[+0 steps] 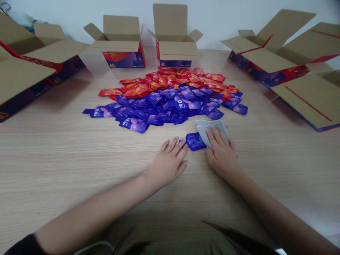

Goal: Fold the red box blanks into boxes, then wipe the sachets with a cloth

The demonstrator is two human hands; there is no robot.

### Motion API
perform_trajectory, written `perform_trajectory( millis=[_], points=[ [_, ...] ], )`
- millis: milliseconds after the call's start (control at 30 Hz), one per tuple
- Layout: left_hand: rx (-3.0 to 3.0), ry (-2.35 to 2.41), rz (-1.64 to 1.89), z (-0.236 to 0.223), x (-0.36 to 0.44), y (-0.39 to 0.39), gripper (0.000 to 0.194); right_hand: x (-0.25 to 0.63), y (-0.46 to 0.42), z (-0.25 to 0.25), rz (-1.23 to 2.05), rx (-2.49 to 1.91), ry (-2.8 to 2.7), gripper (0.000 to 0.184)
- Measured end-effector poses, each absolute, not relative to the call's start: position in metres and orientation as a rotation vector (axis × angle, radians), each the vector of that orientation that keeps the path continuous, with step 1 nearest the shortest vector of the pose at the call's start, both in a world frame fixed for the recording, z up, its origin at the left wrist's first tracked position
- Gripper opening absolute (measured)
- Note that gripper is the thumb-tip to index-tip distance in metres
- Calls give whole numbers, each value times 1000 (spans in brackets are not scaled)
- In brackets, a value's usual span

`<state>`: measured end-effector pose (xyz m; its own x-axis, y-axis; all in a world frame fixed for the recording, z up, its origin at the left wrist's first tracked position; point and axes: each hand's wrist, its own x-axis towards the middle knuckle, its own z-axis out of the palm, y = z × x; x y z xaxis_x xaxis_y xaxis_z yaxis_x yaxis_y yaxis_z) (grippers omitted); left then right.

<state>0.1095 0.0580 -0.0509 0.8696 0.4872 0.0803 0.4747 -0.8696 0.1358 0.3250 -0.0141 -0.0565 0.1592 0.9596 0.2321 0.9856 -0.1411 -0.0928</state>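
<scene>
A single purple pouch [196, 141] lies on the table with its small printed back side up. My left hand [170, 159] rests palm down, fingers stretched out, its fingertips at the pouch's narrow left end. A folded grey cloth [209, 124] covers the pouch's right end. My right hand [221, 150] is on the cloth, its fingers over the top and the thumb at the near edge. Just beyond both hands spreads a heap of purple pouches [164, 106], with red-orange pouches [172, 79] heaped behind it.
Open cardboard boxes stand around the heap: one back left [123, 58], one back centre [175, 56], several along the right [260, 71] and left [39, 79]. Their flaps stick out over the wooden table [66, 170]. A white wall [212, 21] is behind.
</scene>
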Motion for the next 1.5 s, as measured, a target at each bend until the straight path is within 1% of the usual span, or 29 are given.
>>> perform_trajectory(
  millis=[233, 333, 633, 767, 967, 1300, 1500],
  points=[
    [2903, 757, 169, -48, 110, 59, 49, 278, -3, -48, -38, -2035, -2150, 55],
    [2902, 752, 169, -49, 109, 60, 49, 282, -6, -49, -55, -2041, -2136, 56],
    [2898, 752, 165, -52, 108, 60, 53, 331, -22, -60, -193, -2182, -1917, 60],
    [2899, 748, 165, -51, 109, 60, 52, 314, -15, -55, -166, -2160, -1962, 57],
    [2904, 746, 192, -51, 108, 60, 48, 283, -7, -48, -54, -1979, -2191, 56],
    [2914, 752, 160, -52, 108, 61, 52, 337, -20, -58, -169, -2184, -1904, 58],
    [2904, 762, 151, -52, 109, 60, 52, 313, -9, -53, -189, -2217, -1913, 55]
  ],
)
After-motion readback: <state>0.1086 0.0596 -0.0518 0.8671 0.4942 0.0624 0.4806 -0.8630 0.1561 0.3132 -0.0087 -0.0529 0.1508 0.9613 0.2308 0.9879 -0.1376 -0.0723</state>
